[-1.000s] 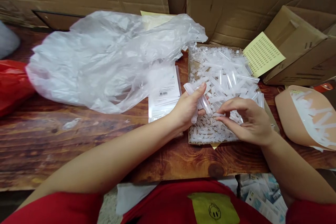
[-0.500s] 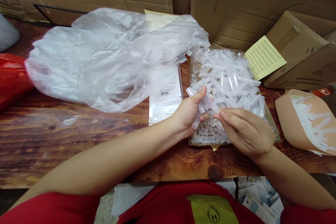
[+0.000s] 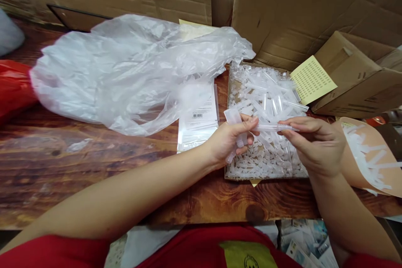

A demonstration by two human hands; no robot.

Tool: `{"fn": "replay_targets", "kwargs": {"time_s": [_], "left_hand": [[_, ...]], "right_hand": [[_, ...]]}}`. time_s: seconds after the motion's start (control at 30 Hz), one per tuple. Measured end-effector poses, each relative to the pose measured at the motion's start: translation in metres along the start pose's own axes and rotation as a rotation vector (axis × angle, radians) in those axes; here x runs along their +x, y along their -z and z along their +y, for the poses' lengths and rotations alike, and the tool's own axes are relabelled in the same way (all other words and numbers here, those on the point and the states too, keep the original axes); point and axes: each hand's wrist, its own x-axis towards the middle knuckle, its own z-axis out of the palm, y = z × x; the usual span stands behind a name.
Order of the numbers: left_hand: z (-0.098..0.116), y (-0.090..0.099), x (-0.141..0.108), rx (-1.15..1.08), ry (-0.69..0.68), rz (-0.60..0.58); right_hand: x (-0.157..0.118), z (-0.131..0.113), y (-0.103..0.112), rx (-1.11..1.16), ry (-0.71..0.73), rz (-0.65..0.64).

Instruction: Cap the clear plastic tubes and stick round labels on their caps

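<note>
My left hand (image 3: 237,136) is closed around several clear plastic tubes (image 3: 233,118), which poke out above and below the fingers. Between its thumb and finger sits one end of a slim clear tube (image 3: 266,127), lying level. The fingertips of my right hand (image 3: 314,140) pinch that tube's other end. Both hands are above a shallow cardboard tray (image 3: 230,176). In the tray lie loose clear tubes (image 3: 273,100) at the back and many small whitish plastic pieces (image 3: 260,161) at the front.
To the left spreads a crumpled clear plastic bag (image 3: 119,71), partly over a stack of printed packets (image 3: 197,121). A peach-coloured bin (image 3: 351,163) of white strips stands on the right. Behind are a yellow sticker sheet (image 3: 314,79) and a cardboard box (image 3: 351,67). A red bag (image 3: 15,88) lies far left.
My right hand has moved right, away from my left hand. The slim tube now stretches level between them, where before the hands were close together over a slanted tube.
</note>
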Motion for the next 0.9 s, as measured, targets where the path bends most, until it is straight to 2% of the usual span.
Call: {"fn": "replay_targets", "kwargs": {"time_s": [0.07, 0.13, 0.27, 0.43, 0.67, 0.8, 0.9], "left_hand": [[-0.001, 0.003, -0.001, 0.112, 0.016, -0.053], [-0.002, 0.007, -0.001, 0.191, 0.030, -0.073], [-0.004, 0.011, -0.001, 0.238, -0.004, -0.049], [-0.006, 0.012, -0.002, 0.217, -0.016, -0.019], [-0.015, 0.018, -0.004, 0.330, -0.115, 0.018], [-0.017, 0.014, -0.004, 0.325, -0.131, 0.021], [-0.012, 0.009, -0.003, 0.214, -0.095, 0.017]], "right_hand": [[0.006, 0.007, 0.006, 0.150, -0.154, -0.004], [0.009, 0.011, 0.009, 0.236, -0.243, -0.026], [0.008, 0.014, 0.007, 0.286, -0.341, -0.074], [0.004, 0.017, 0.000, 0.339, -0.394, -0.057], [0.004, 0.016, -0.003, 0.376, -0.608, -0.169], [0.010, 0.009, 0.009, 0.271, -0.585, -0.234], [0.017, 0.003, 0.026, -0.014, -0.413, -0.282]]}}
